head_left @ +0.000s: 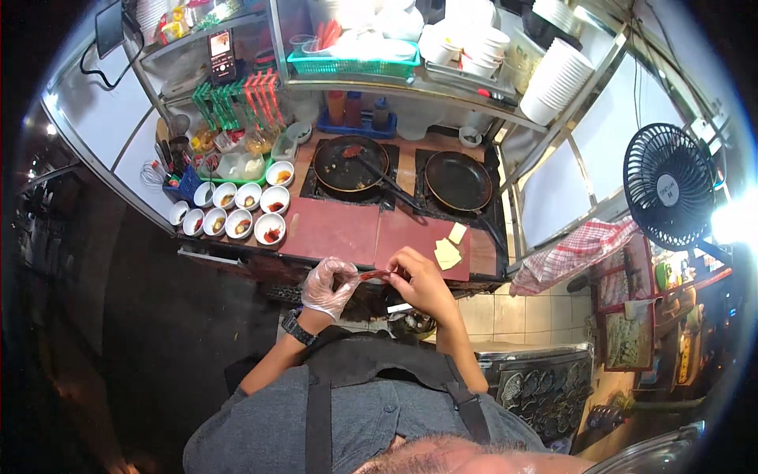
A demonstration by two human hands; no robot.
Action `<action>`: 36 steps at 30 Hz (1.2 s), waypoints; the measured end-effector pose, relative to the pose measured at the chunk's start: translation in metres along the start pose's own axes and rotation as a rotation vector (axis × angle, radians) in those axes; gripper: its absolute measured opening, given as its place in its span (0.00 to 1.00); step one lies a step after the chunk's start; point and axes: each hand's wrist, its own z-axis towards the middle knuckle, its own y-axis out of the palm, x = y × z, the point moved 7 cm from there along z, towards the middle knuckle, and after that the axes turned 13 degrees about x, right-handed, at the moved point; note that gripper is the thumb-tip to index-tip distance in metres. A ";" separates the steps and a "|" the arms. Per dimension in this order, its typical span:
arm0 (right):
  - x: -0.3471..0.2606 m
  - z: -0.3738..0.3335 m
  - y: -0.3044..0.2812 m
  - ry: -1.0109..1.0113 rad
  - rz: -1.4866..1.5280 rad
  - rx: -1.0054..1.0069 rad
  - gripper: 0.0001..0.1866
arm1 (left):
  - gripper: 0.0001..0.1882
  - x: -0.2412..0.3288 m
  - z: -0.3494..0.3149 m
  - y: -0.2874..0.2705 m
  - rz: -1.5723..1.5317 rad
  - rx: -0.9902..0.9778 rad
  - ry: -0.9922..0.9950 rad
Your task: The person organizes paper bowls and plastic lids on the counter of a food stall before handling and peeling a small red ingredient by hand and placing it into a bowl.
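My left hand (325,289), in a clear plastic glove, pinches one end of a thin red-brown strip (373,275). The fingertips of my bare right hand (424,286) close on its other end, so the strip spans both hands in front of the counter's near edge. What exactly the strip is, I cannot make out. Just beyond my hands lie two reddish boards (332,229). Pale yellow square slices (448,253) rest on the right board. To the left, several small white bowls (271,230) hold red, orange and brown contents.
Two black frying pans stand on the stove; the left pan (347,164) has a utensil and food bits in it, beside the right pan (458,181). A shelf with a green basket (353,65) overhangs the back. At right are a black fan (669,186) and a checked cloth (572,251).
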 end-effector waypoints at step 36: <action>-0.008 0.053 0.041 0.038 -0.049 0.231 0.08 | 0.42 -0.058 0.091 -0.024 -0.358 -0.180 -0.191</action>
